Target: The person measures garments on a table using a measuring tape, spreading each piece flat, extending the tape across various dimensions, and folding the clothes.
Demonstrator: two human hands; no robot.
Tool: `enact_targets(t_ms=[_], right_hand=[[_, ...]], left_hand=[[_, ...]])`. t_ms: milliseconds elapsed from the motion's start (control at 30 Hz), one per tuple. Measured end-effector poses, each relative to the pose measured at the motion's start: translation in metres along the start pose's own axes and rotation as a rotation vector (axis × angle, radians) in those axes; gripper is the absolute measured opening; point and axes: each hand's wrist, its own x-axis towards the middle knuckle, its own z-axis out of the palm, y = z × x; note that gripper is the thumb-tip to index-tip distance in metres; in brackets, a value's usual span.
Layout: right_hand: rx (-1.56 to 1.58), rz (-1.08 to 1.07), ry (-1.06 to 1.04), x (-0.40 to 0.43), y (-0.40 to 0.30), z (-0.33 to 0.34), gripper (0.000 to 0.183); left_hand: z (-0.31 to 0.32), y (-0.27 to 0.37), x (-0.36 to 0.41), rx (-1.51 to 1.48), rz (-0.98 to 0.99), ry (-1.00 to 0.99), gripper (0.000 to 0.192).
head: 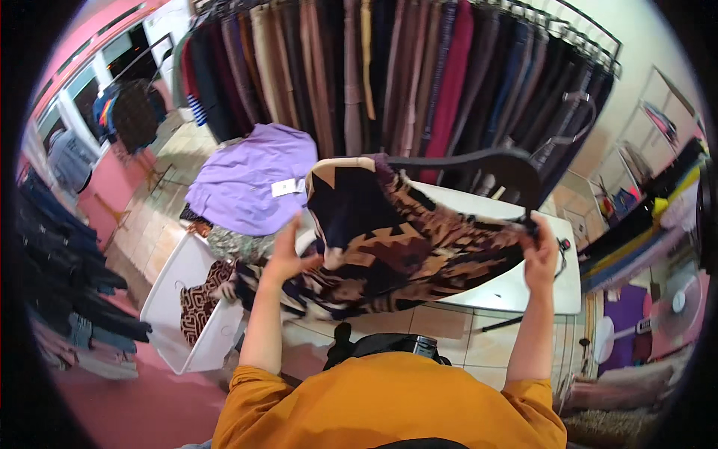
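Note:
A patterned garment in black, brown and tan (387, 241) stretches between my two hands over a white table (505, 292). My right hand (541, 250) grips its gathered right end. At the garment's left part is my left hand (289, 252), its thumb and fingers spread; whether it touches the cloth I cannot tell. Behind the garment stands a dark curved chair back (477, 160). A lilac garment with a white tag (252, 179) lies left of it, on top of other clothes.
A long rack of hanging trousers (348, 84) runs across the back. At the left are a white bin (162, 292) holding brown patterned cloth (199, 308) and dark hanging clothes (61, 269). On the right are a fan (676, 303) and folded fabrics (628, 252).

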Motion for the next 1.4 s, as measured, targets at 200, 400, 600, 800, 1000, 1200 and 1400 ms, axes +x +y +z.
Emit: enact_targets(t_ms=[200, 400, 600, 800, 1000, 1200, 1400], right_hand=[[-0.41, 0.008, 0.141, 0.026, -0.027, -0.071, 0.03], [-0.717, 0.016, 0.095, 0.034, 0.032, -0.07, 0.032], [-0.679, 0.112, -0.067, 0.032, 0.197, -0.047, 0.027], [-0.812, 0.377, -0.205, 0.045, 0.331, -0.025, 0.028], [-0.925, 0.381, -0.132, 0.142, 0.418, -0.019, 0.028], [-1.107, 0.185, 0.01, 0.189, 0.467, 0.001, 0.023], [-1.18, 0.231, -0.034, 0.107, 0.396, 0.023, 0.045]], left_hand=[[0.112, 0.042, -0.035, -0.6, -0.319, -0.733, 0.044], [0.118, 0.015, -0.045, -0.42, -0.357, -0.827, 0.036], [0.141, -0.022, -0.071, -0.473, -0.381, -0.884, 0.038], [0.167, -0.036, -0.027, -0.523, -0.528, -0.914, 0.035], [0.185, -0.024, 0.093, -0.545, -0.218, -0.424, 0.042], [0.229, -0.065, 0.182, 0.251, -0.253, -0.319, 0.055], [0.231, -0.05, 0.135, 0.459, 0.016, -0.395, 0.063]])
